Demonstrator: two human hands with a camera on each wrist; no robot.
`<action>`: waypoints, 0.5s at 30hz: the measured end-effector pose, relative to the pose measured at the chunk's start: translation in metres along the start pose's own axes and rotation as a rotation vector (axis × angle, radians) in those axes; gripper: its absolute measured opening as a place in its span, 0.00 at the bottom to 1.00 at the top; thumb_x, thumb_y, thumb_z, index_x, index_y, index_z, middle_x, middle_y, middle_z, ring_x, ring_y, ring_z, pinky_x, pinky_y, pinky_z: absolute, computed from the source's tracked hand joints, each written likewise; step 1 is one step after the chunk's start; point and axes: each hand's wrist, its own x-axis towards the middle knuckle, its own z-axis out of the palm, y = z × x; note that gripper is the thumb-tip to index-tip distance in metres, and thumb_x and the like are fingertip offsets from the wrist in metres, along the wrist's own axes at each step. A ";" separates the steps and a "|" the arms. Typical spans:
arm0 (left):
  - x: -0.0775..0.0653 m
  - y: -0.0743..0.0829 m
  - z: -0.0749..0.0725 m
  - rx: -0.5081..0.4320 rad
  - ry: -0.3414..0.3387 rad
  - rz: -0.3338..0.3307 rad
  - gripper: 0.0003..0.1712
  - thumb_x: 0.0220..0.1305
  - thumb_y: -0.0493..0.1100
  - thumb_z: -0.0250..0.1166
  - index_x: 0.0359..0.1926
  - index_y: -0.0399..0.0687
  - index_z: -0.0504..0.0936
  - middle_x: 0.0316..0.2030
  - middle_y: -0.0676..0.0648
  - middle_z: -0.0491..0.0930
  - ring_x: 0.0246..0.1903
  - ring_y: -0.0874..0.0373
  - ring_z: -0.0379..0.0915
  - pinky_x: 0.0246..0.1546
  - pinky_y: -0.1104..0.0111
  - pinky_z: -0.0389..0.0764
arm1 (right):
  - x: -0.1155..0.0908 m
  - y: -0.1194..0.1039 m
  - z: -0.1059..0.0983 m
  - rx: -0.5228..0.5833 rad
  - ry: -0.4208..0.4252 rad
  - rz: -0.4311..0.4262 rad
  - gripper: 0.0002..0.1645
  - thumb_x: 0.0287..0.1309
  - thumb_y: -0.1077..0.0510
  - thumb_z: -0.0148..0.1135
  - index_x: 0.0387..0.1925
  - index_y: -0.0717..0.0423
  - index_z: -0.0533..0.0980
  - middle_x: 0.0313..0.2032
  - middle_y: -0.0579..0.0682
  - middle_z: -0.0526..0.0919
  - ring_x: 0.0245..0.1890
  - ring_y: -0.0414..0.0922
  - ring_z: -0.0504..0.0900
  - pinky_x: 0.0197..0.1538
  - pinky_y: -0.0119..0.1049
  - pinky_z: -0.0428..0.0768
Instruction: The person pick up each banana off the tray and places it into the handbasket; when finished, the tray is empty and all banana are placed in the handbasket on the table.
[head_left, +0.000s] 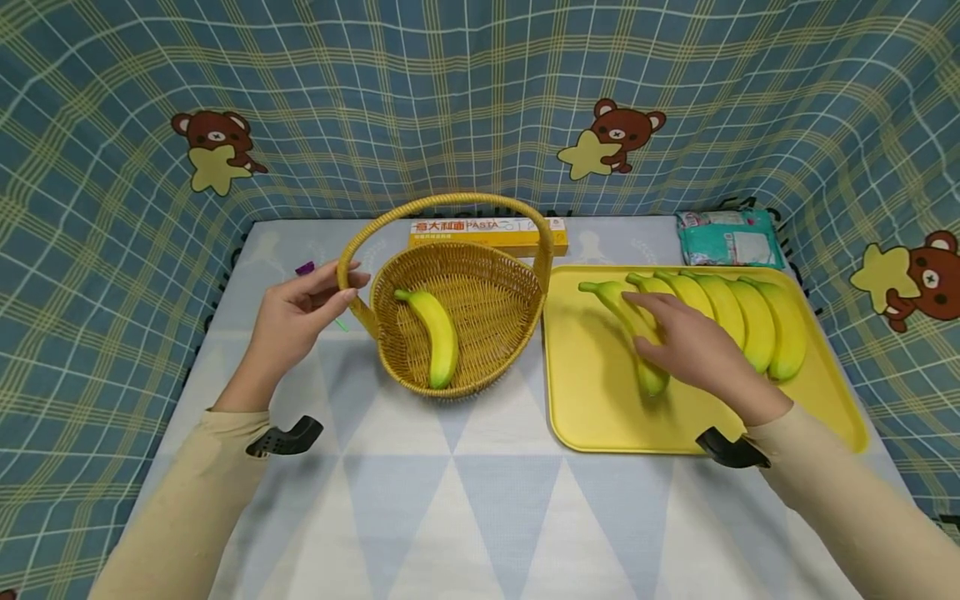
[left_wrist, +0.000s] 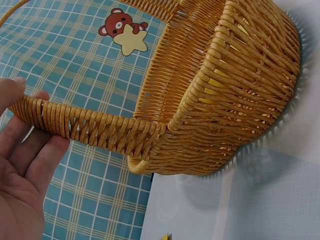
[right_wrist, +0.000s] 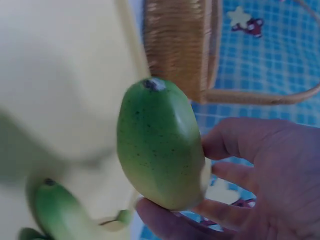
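My left hand (head_left: 298,307) grips the left side of the arched handle (left_wrist: 90,124) of a wicker basket (head_left: 487,325). One yellow banana (head_left: 442,342) with green ends lies inside, toward the basket's left. Over the yellow tray (head_left: 592,417), my right hand (head_left: 686,337) holds another banana (right_wrist: 160,145) between thumb and fingers, its green tip toward the wrist camera. Several more bananas (head_left: 787,333) lie side by side on the tray, right of that hand and partly behind it.
Behind the basket lies a pasta box (head_left: 487,237). A teal packet (head_left: 727,239) sits at the back right, beyond the tray. A small purple piece (head_left: 304,268) lies near my left hand. Plaid cloth (head_left: 420,100) rises around the table's back and sides.
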 end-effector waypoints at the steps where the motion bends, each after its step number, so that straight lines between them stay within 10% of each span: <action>1: 0.000 0.000 0.000 0.001 0.000 0.001 0.22 0.72 0.36 0.64 0.65 0.43 0.80 0.51 0.48 0.87 0.51 0.59 0.83 0.54 0.75 0.80 | -0.004 -0.004 -0.003 0.000 -0.010 -0.007 0.40 0.68 0.54 0.61 0.78 0.51 0.61 0.72 0.67 0.62 0.68 0.67 0.66 0.61 0.69 0.70; 15: 0.001 0.000 0.001 0.002 -0.005 0.027 0.22 0.71 0.34 0.64 0.64 0.42 0.81 0.50 0.47 0.87 0.50 0.63 0.83 0.53 0.75 0.81 | -0.003 -0.066 -0.014 0.057 -0.008 -0.195 0.38 0.68 0.53 0.62 0.77 0.44 0.63 0.72 0.57 0.66 0.46 0.50 0.79 0.45 0.48 0.79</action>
